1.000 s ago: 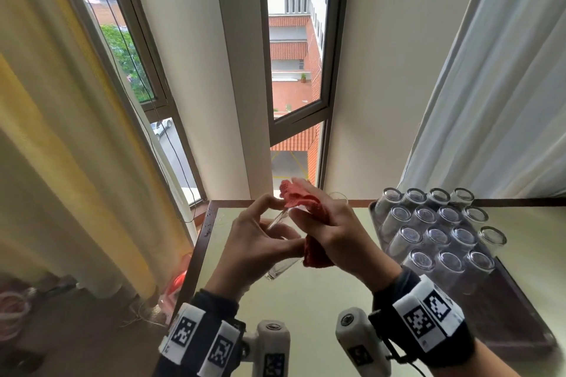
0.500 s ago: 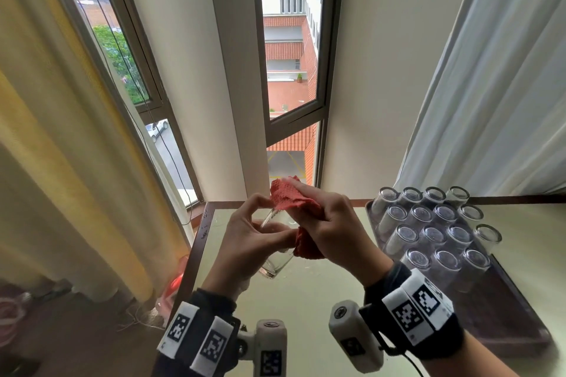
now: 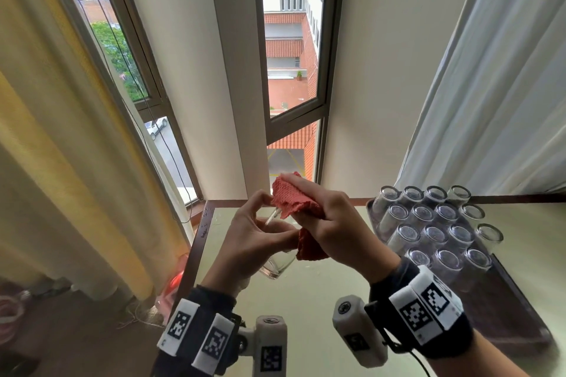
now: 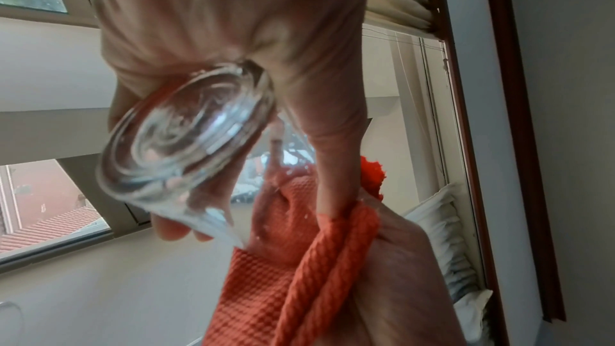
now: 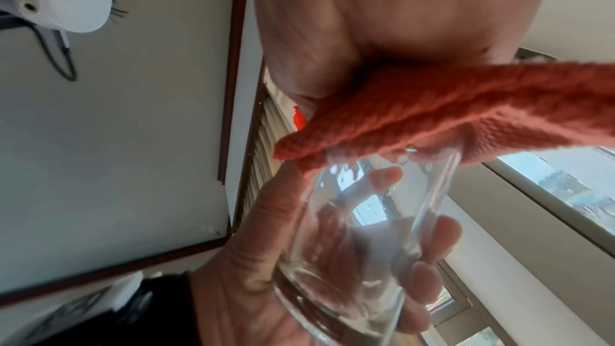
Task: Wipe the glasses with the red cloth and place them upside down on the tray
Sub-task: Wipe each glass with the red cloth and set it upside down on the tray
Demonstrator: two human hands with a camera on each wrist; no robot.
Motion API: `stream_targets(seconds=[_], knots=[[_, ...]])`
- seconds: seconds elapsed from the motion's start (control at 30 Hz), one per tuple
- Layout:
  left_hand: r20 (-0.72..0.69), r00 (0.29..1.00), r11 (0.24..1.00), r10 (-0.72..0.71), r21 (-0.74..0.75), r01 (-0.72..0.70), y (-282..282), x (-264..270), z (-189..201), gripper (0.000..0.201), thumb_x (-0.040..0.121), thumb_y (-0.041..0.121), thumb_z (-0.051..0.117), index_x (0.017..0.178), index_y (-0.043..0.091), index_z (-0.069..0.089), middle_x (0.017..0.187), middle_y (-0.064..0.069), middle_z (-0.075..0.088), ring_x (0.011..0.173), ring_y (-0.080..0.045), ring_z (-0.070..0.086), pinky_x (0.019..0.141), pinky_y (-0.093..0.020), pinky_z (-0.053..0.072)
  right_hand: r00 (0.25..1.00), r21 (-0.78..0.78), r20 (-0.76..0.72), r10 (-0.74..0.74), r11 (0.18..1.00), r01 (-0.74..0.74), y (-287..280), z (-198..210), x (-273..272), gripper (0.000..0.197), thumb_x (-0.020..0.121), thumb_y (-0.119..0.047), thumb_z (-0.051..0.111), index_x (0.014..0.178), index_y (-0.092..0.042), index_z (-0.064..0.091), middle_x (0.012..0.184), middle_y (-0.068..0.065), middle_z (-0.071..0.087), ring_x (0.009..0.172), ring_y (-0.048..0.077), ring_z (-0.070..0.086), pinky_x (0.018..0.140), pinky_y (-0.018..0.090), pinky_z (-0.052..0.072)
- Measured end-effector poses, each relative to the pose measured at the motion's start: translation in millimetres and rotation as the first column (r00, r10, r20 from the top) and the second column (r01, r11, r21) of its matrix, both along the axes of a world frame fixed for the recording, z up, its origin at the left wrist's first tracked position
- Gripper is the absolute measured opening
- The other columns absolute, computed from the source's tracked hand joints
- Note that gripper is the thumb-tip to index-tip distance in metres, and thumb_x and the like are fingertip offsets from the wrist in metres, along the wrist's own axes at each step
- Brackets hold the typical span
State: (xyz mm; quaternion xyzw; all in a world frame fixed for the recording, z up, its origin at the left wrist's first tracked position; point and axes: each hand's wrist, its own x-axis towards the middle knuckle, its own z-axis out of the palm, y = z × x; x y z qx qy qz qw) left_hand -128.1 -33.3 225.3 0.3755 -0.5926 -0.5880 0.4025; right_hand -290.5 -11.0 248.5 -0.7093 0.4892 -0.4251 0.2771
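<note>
My left hand [image 3: 260, 236] grips a clear glass [image 3: 277, 266] tilted, base toward me, above the table. In the left wrist view the thick glass base [image 4: 186, 133] fills the centre, fingers curled round it. My right hand [image 3: 330, 223] holds the red cloth [image 3: 291, 197] bunched over the glass's mouth. The right wrist view shows the cloth [image 5: 449, 109] lying across the rim of the glass [image 5: 359, 233], with drops on the wall. The dark tray [image 3: 505, 309] at right carries several glasses [image 3: 435, 232] upside down in rows.
The pale green table [image 3: 306, 300] has a dark wooden edge at left and back. Behind it are an open window [image 3: 291, 70], a yellow curtain [image 3: 61, 162] left and a white curtain [image 3: 490, 101] right. Clutter lies on the floor at lower left.
Both hands and the glass stay together over the table. The right hand has shifted the cloth up over the rim, and the glass has turned a little in the left hand.
</note>
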Motion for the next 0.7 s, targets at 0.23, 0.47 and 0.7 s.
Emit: stream_targets(seconds=[0.23,0.47,0.7], knots=[[0.046,0.999,1.000,0.017,-0.009,-0.017,-0.7,-0.1,-6.0,0.078,0.050,0.039,0.087,0.115,0.011,0.055,0.076,-0.018,0.074,0.065,-0.023,0.070,0.065,-0.028,0.057,0.980,0.195,0.197,0.028,0.978,-0.067,-7.0,-17.8,-0.5,0.045,0.087,-0.050,0.053,0.123,-0.025,0.060,0.106,0.004,0.071,0.102,0.022,0.067,0.096,0.046,0.053],[0.067,0.994,0.995,0.087,0.043,-0.090,-4.1,-5.1,-11.9,0.072,0.052,0.033,0.097,0.109,0.012,0.057,0.069,-0.011,0.073,0.061,-0.021,0.067,0.058,-0.021,0.053,0.984,0.058,0.173,-0.028,0.998,0.018,-11.1,-17.8,-1.2,0.057,0.082,-0.018,0.051,0.138,-0.010,0.055,0.129,0.007,0.066,0.113,0.016,0.063,0.098,0.025,0.050],[0.180,0.973,0.988,0.141,0.034,-0.149,-12.6,4.6,-15.8,0.062,0.051,0.024,0.097,0.101,0.016,0.062,0.061,-0.004,0.071,0.054,-0.012,0.063,0.056,-0.025,0.054,0.963,-0.018,0.186,-0.194,0.980,0.200,-5.6,-46.3,6.7,0.044,0.085,-0.013,0.050,0.125,-0.007,0.066,0.111,0.004,0.073,0.101,0.014,0.068,0.089,0.022,0.054]])
